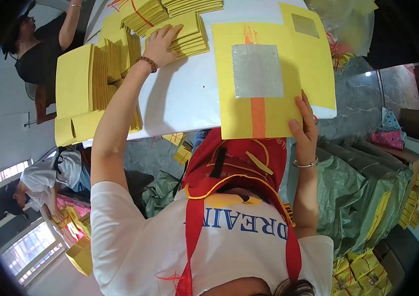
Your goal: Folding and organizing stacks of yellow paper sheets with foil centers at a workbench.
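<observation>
My left hand (162,45) rests on a stack of folded yellow paper (190,30) at the table's far side, its fingers apart over the top layers. My right hand (305,123) is closed on the right edge of a yellow paper sheet (226,116) near the table's front edge. That sheet bears a silver-grey square (258,71) and an orange stripe (258,118). Behind it, partly covered, lies another yellow sheet (320,64) with a similar grey patch. Whether the sheet in my right hand is a single layer, I cannot tell.
Piles of yellow paper (74,81) line the left of the white table (190,106). A red-tied bundle (143,15) lies at the back. Two other people (42,64) are at the left. Green wrapped stacks (340,190) stand on the right, with yellow bundles (362,274) below.
</observation>
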The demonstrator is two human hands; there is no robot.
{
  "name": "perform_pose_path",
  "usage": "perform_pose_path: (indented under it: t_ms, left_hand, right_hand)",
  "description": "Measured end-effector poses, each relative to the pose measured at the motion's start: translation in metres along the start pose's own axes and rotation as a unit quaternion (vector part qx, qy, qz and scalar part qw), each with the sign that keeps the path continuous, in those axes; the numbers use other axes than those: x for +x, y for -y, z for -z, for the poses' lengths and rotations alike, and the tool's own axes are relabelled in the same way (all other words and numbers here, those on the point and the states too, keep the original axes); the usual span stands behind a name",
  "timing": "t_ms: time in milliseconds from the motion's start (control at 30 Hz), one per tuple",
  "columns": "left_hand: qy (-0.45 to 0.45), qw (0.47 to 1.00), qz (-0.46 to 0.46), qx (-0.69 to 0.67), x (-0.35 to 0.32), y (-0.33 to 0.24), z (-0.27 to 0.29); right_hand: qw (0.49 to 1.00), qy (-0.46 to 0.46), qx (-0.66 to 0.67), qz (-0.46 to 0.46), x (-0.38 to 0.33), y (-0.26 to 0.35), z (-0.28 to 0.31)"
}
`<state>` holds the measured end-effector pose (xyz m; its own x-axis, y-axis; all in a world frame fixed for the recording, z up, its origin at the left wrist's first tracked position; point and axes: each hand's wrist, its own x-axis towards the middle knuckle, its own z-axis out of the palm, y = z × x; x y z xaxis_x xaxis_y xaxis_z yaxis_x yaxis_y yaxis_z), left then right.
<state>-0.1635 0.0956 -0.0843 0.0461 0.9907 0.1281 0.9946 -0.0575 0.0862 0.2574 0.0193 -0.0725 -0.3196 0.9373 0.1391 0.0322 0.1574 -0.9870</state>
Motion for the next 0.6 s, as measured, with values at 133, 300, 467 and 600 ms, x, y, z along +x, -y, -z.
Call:
perform_pose_path:
  t_ms: [133,300,467,600]
  left_hand:
    - [-0.087,0.995,-0.034,-0.035,-0.016,-0.032,0.025]
    - [-0.108,0.956,-0.129,-0.240,-0.072,-0.141,0.082]
    - [-0.029,0.960,-0.235,-0.150,-0.107,-0.192,0.089]
    - [-0.046,0.959,-0.239,-0.147,-0.108,-0.194,0.082]
  right_hand:
    - [1.000,0.002,0.000,0.012,0.002,-0.001,0.002]
    - [0.999,0.015,0.034,0.017,0.002,-0.002,0.003]
    - [0.999,0.013,0.043,-0.019,0.004,0.006,0.006]
    - [0.999,-0.024,-0.005,0.027,0.006,0.016,0.007]
